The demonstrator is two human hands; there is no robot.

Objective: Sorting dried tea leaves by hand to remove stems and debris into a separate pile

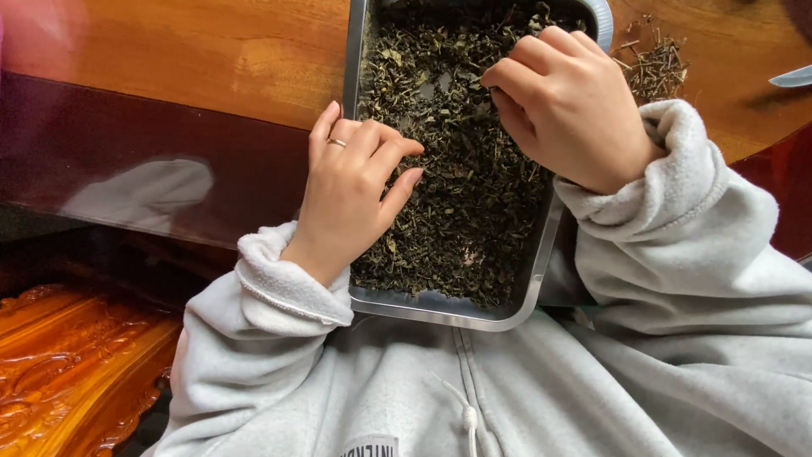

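Grey sleeves frame my metal tray (447, 309) of dried leaves (461, 195) on the wooden table (211, 51); left hand (351, 190) fingers pinch narrowly at its edge, right hand (567, 106) fingers pinch leaves inside.

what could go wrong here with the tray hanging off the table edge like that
The metal tray juts past the table edge toward the person's lap, so a push from the left hand might tip it. The right hand pinching among the dried leaves may flick bits over the rim, or onto the stem pile.
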